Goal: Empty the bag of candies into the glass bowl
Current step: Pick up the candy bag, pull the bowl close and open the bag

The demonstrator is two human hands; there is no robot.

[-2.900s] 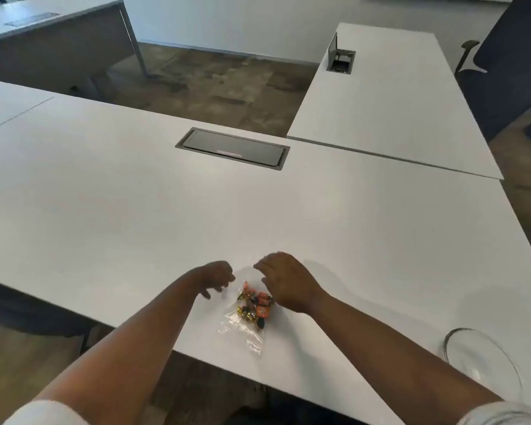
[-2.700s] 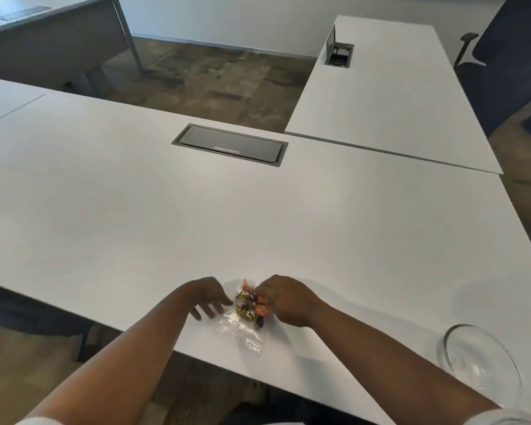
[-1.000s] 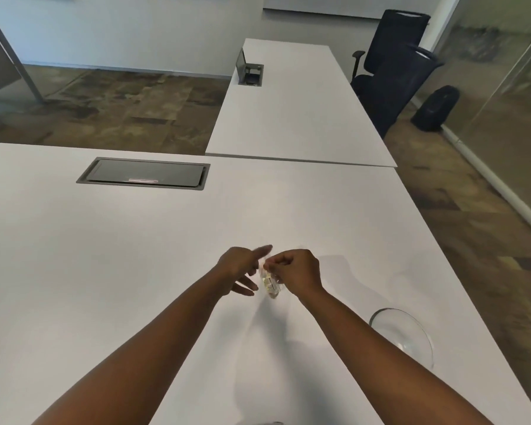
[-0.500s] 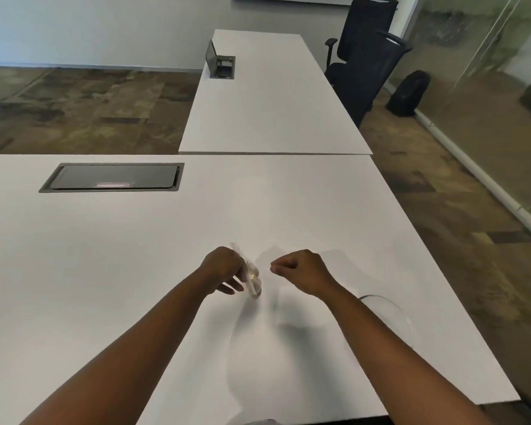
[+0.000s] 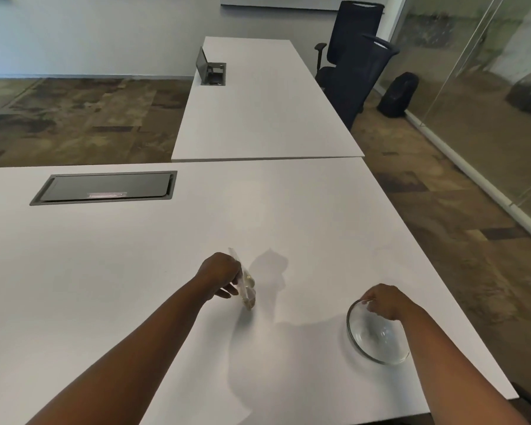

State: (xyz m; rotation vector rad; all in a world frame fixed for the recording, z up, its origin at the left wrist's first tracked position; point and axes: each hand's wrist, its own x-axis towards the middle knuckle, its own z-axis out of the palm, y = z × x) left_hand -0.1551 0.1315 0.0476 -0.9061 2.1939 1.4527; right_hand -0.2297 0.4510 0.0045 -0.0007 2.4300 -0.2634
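Your left hand [image 5: 219,273] pinches the clear bag [image 5: 246,286], candies blurred. Right hand [image 5: 383,302] fingers grip the empty glass bowl [image 5: 376,332] rim near the worktop [image 5: 135,256] edge.

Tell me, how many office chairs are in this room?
2. Both office chairs stand by the far table's right side: one further back, one nearer, overlapping it. Others may be out of view.

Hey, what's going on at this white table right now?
A person is getting ready to pour candies. The left hand holds a small clear plastic bag of candies lifted above the white table. The right hand pinches the far rim of the empty round glass bowl, which sits apart from the bag. Nothing is poured yet.
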